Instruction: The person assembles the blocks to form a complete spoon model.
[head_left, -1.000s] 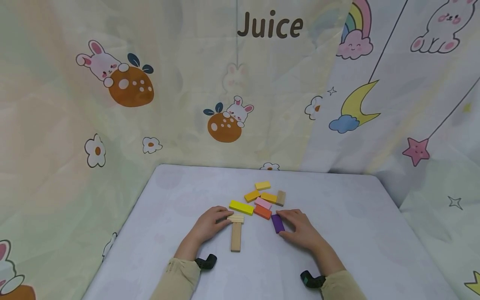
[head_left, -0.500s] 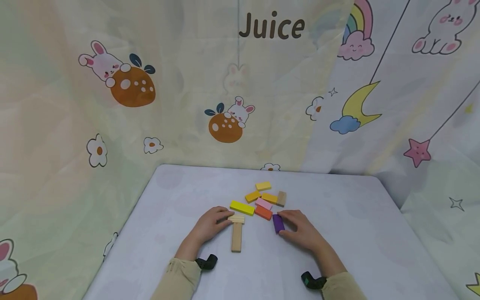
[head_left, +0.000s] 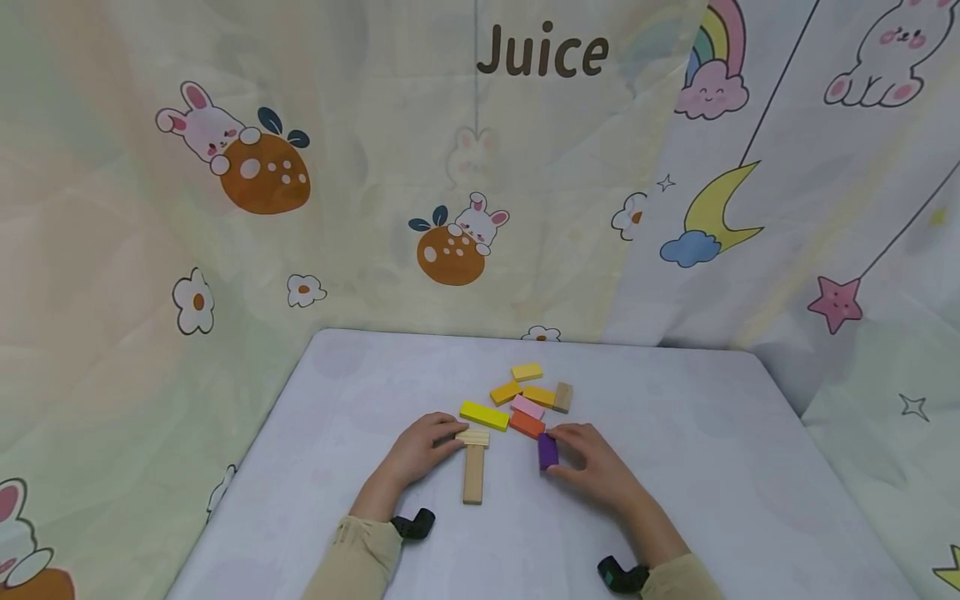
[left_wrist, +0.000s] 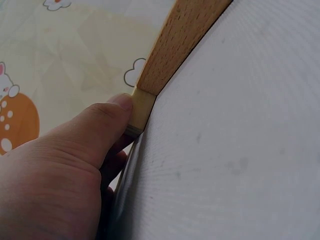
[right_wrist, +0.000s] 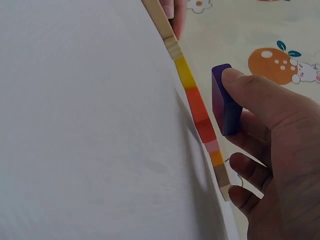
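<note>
My right hand (head_left: 603, 468) pinches a purple wooden block (head_left: 548, 452) between thumb and fingers. In the right wrist view this purple block (right_wrist: 231, 112) is clear of the white tabletop (right_wrist: 100, 125). On the left, my left hand (head_left: 422, 447) pinches the end of a pale wooden block (head_left: 474, 437) lying crosswise. Directly below it, a longer plain wooden block (head_left: 472, 478) points toward me, so the two form a T. The left wrist view shows my thumb (left_wrist: 120, 102) against the pale block (left_wrist: 143, 107), whose side meets the brown wooden block (left_wrist: 182, 42).
Beyond the hands lie a bright yellow block (head_left: 483, 415), an orange-red block (head_left: 527, 424) and a pink block (head_left: 527, 407). Farther back are several amber and yellow blocks (head_left: 527, 372) and a plain wooden block (head_left: 562, 397). A printed cloth (head_left: 360, 167) hangs behind the table.
My right hand has shifted slightly left and nearer to me with the purple block, which now stands straighter to the view. My left hand and the T have stayed put.
</note>
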